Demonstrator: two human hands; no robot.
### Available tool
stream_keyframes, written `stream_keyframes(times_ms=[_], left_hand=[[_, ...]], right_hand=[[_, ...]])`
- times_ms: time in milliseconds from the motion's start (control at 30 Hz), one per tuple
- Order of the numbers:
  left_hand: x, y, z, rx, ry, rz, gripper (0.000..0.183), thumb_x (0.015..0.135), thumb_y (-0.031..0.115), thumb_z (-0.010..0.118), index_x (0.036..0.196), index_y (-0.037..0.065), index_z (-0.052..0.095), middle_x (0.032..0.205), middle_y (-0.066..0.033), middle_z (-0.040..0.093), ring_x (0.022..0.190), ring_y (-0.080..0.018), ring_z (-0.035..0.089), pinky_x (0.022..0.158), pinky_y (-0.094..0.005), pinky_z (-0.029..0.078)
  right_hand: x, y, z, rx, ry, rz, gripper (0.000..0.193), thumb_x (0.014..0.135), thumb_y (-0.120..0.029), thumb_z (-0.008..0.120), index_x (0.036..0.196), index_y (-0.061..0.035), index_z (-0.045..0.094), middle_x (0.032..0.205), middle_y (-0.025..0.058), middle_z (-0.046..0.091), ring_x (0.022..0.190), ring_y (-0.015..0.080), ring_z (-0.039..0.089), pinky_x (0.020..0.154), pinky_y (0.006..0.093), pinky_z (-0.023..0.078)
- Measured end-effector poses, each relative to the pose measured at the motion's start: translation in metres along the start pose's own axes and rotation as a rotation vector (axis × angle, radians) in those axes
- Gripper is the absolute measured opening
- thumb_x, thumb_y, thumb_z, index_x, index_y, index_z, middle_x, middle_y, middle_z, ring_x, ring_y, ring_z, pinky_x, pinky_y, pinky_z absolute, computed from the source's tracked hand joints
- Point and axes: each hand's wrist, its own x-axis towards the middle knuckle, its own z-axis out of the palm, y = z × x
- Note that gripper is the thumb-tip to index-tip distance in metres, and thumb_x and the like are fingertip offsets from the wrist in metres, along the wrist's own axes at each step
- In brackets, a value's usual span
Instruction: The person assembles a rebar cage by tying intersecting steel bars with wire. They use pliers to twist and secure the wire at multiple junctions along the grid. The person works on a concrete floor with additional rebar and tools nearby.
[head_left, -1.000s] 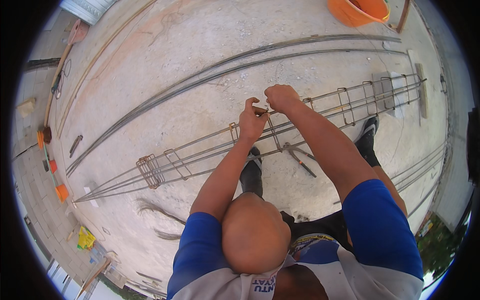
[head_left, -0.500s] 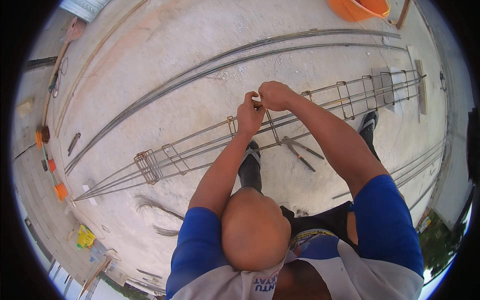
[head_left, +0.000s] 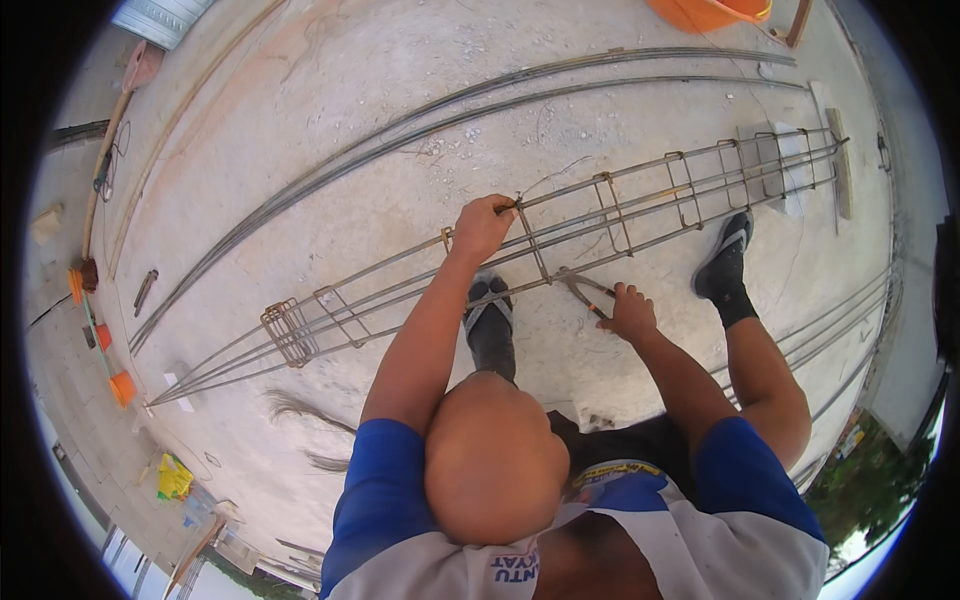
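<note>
- Two hands noted. Left hand (head_left: 483,228) pinches the rebar cage (head_left: 650,210), spanning the floor (head_left: 350,90), at a stirrup (head_left: 533,243) corner; that corner should be held square.
- Right hand (head_left: 632,312) at the pincers (head_left: 578,288) handles; closure cannot be told. Full grip on both handles advised.

I count 2 hands, mine: 1 left hand (head_left: 482,225), 1 right hand (head_left: 632,313). Pincers (head_left: 572,283): 1. Rebar cage (head_left: 616,215): 1. Spaced stirrups (head_left: 693,190): at least 6; the left-end bunch (head_left: 290,335) is too tight for me to count. My sandals (head_left: 740,235): 2. Wire bundles (head_left: 305,408): 2. Orange tub (head_left: 705,14): 1. Yellow bag (head_left: 173,477): 1.
</note>
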Motion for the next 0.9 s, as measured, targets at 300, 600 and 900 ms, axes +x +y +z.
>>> stream_keyframes(times_ms=[300,600,900], left_hand=[[-0.001,0.005,0.003,-0.080,0.029,-0.049,0.025,0.083,0.019,0.066,0.101,0.002,0.070,0.085,-0.0140,0.071,0.075,-0.0206,0.065,0.073,-0.0312,0.049],[0.005,-0.004,-0.001,-0.149,-0.049,-0.043,0.022,0.085,0.014,0.062,0.101,0.003,0.072,0.088,-0.0162,0.071,0.077,-0.0231,0.066,0.072,-0.0334,0.050],[0.005,-0.005,-0.014,-0.158,-0.139,-0.070,0.031,0.080,0.009,0.058,0.107,0.003,0.071,0.090,-0.0133,0.069,0.084,-0.0191,0.063,0.079,-0.0300,0.048]], right_hand=[[0.030,0.015,0.059,0.022,0.110,-0.103,0.044,0.076,-0.028,0.070,0.108,-0.0070,0.050,0.099,0.0136,0.059,0.093,0.0328,0.063,0.078,0.0435,0.050],[-0.082,-0.018,-0.060,0.600,-0.499,-0.295,0.056,0.075,-0.026,0.062,0.121,0.0016,0.046,0.098,0.0252,0.063,0.096,0.0405,0.062,0.082,0.0452,0.048],[-0.073,-0.122,-0.094,1.185,-0.274,-0.126,0.056,0.081,-0.020,0.055,0.132,0.0004,0.042,0.069,0.0098,0.053,0.045,0.0179,0.049,0.040,0.0330,0.042]])
